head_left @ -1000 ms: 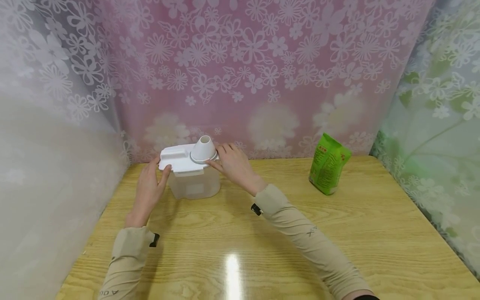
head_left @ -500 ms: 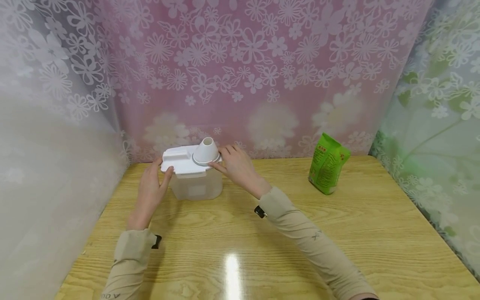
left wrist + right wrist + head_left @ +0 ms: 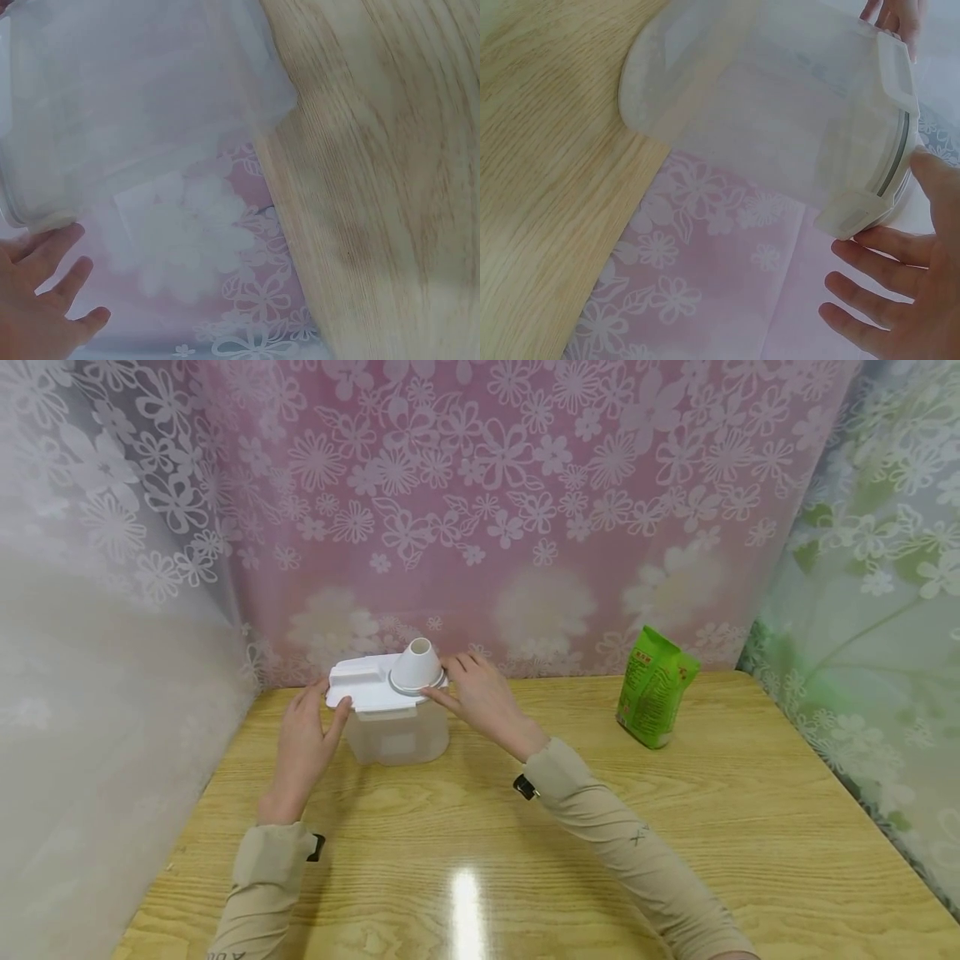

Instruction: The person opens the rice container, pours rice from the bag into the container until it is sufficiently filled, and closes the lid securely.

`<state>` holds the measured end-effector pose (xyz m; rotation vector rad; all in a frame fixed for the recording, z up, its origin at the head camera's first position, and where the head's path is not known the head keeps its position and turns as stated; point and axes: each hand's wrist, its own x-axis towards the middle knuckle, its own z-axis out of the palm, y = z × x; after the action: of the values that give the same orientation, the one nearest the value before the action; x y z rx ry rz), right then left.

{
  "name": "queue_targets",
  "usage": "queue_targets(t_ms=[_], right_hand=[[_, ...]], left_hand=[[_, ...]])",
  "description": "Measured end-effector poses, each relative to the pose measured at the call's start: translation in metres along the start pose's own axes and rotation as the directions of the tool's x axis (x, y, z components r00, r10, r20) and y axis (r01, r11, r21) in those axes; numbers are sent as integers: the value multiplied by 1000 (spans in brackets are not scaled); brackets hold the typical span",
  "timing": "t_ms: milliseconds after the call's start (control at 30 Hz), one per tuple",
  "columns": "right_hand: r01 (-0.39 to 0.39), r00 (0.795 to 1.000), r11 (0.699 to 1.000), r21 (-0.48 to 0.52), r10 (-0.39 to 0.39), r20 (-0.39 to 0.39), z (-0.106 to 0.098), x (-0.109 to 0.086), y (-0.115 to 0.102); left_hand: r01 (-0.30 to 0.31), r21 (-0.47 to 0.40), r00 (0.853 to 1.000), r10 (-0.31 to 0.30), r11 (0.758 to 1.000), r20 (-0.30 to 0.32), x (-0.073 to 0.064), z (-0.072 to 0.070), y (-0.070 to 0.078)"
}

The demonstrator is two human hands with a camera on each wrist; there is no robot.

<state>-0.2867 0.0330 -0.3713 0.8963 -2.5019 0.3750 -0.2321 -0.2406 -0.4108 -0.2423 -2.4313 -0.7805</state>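
Observation:
A translucent plastic storage container with a white lid stands near the back left of the table. The lid has a raised handle at its left and a white cone-shaped spout at its right. My left hand grips the lid's left end, thumb at the front edge and fingers behind. At the right end, my right hand holds the lid between thumb and fingers. In the right wrist view an index fingertip of the right hand touches an end clasp, the other fingers spread.
A green printed bag stands upright at the back right of the wooden table. A pink floral curtain hangs right behind the table's back edge. Pale floral curtains close in the left and right sides.
Both hands and the container have shifted slightly to the right and a little toward me. The grips look the same, and the green bag stays in place.

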Motion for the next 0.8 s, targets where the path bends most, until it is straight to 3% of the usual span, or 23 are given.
queue_targets(t_ms=[800], right_hand=[[-48, 999, 999, 11, 48, 24, -9, -9, 1]], left_hand=[[-56, -11, 996, 56, 998, -63, -5, 5, 8]])
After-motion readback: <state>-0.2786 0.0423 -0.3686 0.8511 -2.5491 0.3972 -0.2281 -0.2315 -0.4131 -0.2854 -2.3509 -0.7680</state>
